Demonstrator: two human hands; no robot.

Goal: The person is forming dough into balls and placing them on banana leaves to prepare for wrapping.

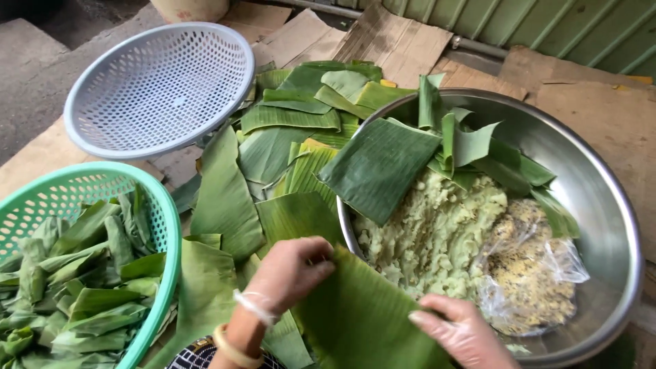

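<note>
Fingers of the left hand (290, 272): curled, pinching the upper edge of a banana leaf piece (362, 314). Fingers of the right hand (465, 331): bent, gripping the same leaf's right edge; both hands in thin clear gloves. Leaf piece: overlapping the near rim of the steel bowl (601, 205). Inside bowl: pale green dough (437, 232), plastic bag of crumbly filling (529, 273), cut leaves. Left of bowl: loose leaf pile (273, 143), green basket (160, 225) of folded leaves, grey basket (160, 85) beyond
</note>
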